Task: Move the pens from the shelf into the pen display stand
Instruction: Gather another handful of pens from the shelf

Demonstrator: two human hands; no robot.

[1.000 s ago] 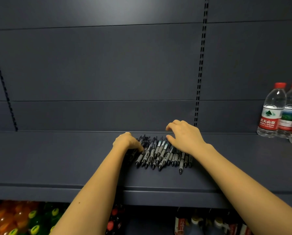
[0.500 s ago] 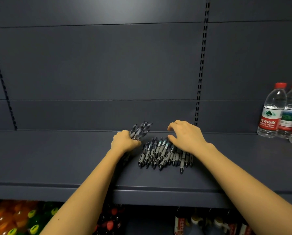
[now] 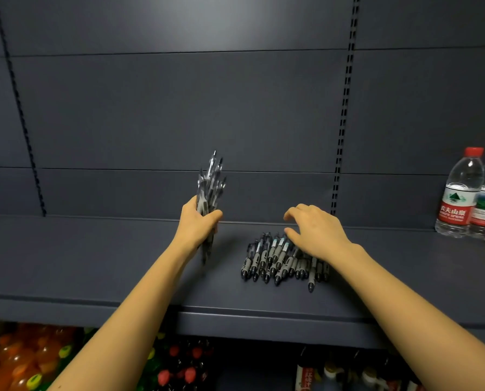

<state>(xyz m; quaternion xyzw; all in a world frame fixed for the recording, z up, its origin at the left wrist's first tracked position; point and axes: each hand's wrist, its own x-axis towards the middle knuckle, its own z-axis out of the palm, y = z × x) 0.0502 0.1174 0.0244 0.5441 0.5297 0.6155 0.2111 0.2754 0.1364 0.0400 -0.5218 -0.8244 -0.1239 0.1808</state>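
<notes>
My left hand (image 3: 197, 224) grips a bundle of pens (image 3: 210, 184) and holds it upright above the dark grey shelf (image 3: 94, 258), the pen tops pointing up. Several more black and grey pens (image 3: 275, 259) lie in a pile on the shelf to the right. My right hand (image 3: 314, 232) hovers over the back of that pile with its fingers spread and curved, thumb close to the pens, holding nothing. No pen display stand is in view.
Water bottles (image 3: 458, 196) with red caps stand at the shelf's far right. Below the shelf's front edge (image 3: 263, 314) sit drink bottles (image 3: 18, 359) in orange, green and red. A slotted upright (image 3: 342, 117) runs down the back panel.
My left hand has lifted its bundle of pens off the pile and turned it upright, moving up and left. My right hand has stayed over the remaining pens.
</notes>
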